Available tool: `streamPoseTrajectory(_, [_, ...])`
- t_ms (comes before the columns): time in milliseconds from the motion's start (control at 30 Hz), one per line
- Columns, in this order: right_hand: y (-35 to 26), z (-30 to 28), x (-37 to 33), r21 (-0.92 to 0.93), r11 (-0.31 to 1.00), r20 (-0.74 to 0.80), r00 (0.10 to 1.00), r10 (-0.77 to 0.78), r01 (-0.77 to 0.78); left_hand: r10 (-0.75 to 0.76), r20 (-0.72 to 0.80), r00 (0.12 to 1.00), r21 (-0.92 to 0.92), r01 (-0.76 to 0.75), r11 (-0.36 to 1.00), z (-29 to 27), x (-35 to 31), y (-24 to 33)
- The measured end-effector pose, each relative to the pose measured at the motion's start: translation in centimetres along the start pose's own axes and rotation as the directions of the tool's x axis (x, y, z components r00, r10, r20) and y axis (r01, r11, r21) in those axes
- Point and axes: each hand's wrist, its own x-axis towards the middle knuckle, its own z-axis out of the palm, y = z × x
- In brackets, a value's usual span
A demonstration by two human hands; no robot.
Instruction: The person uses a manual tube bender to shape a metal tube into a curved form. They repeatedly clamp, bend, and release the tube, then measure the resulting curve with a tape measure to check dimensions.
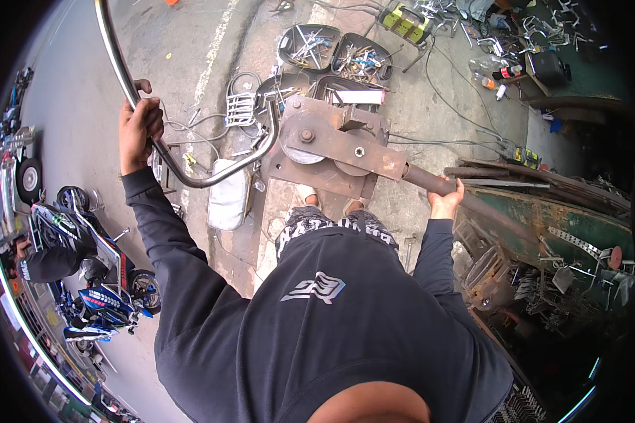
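Note:
My left hand [140,127] is closed round a shiny bent metal tube [203,183]. The tube rises past the top edge of the view, and its lower part curves round to end beside the rusty tube bender [331,143]. This bender has a thick arm, round dies and bolts. At its right, my right hand [445,201] grips the long lever pipe [422,178] that sticks out of the arm. Whether the tube's end touches the die is hard to make out.
Open tool cases [309,46] full of hand tools lie beyond the bender. A pale grey pad [228,201] and a welded metal rack [240,109] are to its left. Cables [466,116] cross the floor. Motorcycles [99,282] stand at left; scrap metal [543,289] lies at right.

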Motion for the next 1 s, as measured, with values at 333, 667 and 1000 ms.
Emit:
streamPoseTrajectory(333, [1.1, 1.5, -14.6, -0.664, -0.006, 0.681, 0.600, -0.419, 0.748, 0.468, 0.254, 0.847, -0.491, -0.304, 0.816, 9.1, -1.9, 4.9])
streamPoseTrajectory(667, [-1.1, 12.0, -22.1, -0.345, 0.509, 0.925, 0.378, 0.042, 0.788, 0.468, 0.141, 0.872, -0.628, -0.287, 0.724, 22.2, -11.3, 3.4])
streamPoseTrajectory(1000, [-9.0, 13.2, -21.1, -0.269, 0.612, 0.956, 0.281, 0.080, 0.743, 0.249, 0.016, 0.968, -0.493, -0.209, 0.845, 20.2, -22.4, -10.1])
